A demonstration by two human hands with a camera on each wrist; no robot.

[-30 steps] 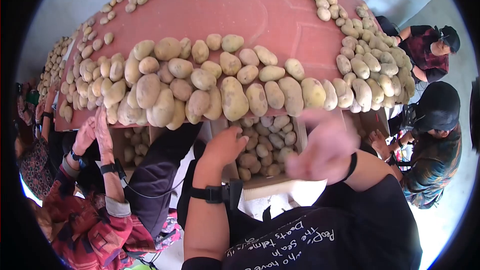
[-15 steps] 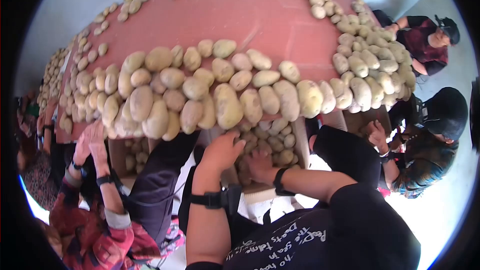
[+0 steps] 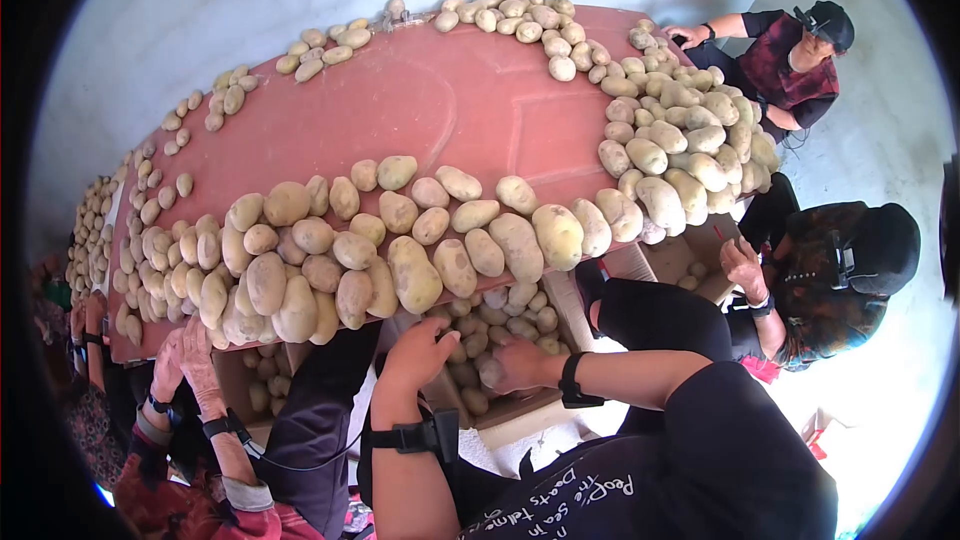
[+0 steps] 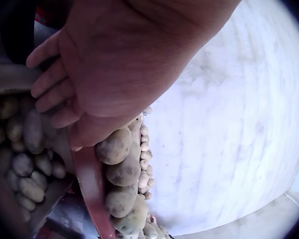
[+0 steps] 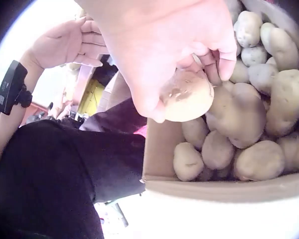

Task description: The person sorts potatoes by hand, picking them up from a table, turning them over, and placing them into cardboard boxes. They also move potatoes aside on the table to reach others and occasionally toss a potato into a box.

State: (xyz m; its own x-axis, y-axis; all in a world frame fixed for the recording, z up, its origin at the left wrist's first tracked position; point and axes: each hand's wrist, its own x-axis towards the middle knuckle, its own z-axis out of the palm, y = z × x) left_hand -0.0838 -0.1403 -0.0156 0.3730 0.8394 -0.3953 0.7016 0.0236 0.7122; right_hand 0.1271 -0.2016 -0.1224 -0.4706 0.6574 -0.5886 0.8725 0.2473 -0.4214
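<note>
Right wrist view: right hand point(image 5: 174, 45) pinches a potato point(image 5: 187, 95) over the cardboard box point(image 5: 159, 149); left hand point(image 4: 84, 84) rests spread.

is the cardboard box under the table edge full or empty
Nearly full: potatoes are heaped close to the rim of the cardboard box, and the right hand grips one just above the pile.

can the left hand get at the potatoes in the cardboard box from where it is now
Probably yes. The left hand rests open at the edge of the red table, right above the cardboard box. The box is open-topped, and only the right hand, gripping a potato, shares the space.
</note>
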